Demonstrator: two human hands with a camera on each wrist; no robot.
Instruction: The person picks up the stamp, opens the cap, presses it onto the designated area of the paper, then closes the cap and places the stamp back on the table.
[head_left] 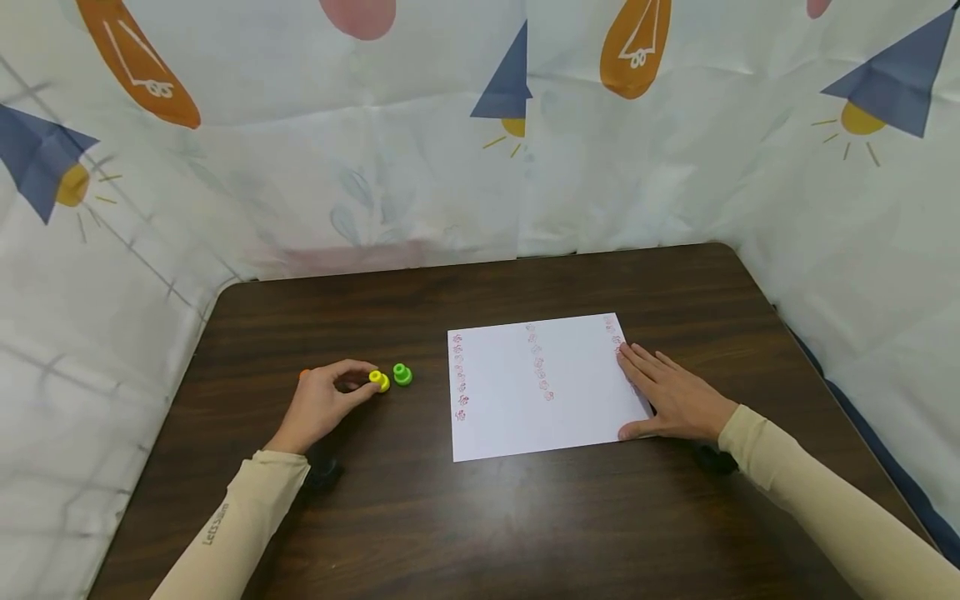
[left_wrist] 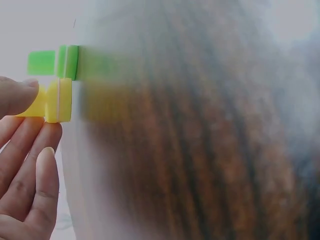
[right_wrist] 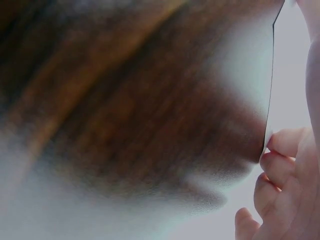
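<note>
- The yellow stamp stands on the dark wooden table, left of the middle, and is pinched at its handle by the thumb and fingertips of the left hand; the left wrist view shows the thumb above and the fingers curled below the stamp.
- At about 2 o'clock from the yellow stamp, just beside it, stands a green stamp, free of any hand; in the left wrist view it sits directly above the yellow one, the two bases nearly touching.
- A small orange thing peeks out at the far edge of the left hand, at about 9 o'clock from the yellow stamp; what it is cannot be told.
- At 3 o'clock from the stamps, near them, lies a white sheet of paper with three columns of red stamped marks along its left edge, its middle and its right edge.
- The right hand lies flat on the right edge of the paper, fingers straight and relaxed, pointing toward 11 o'clock, gripping nothing.
- Both arms wear beige sleeves.
- A white printed cloth with blue and orange shapes hangs around the table at 9, 12 and 3 o'clock.
</note>
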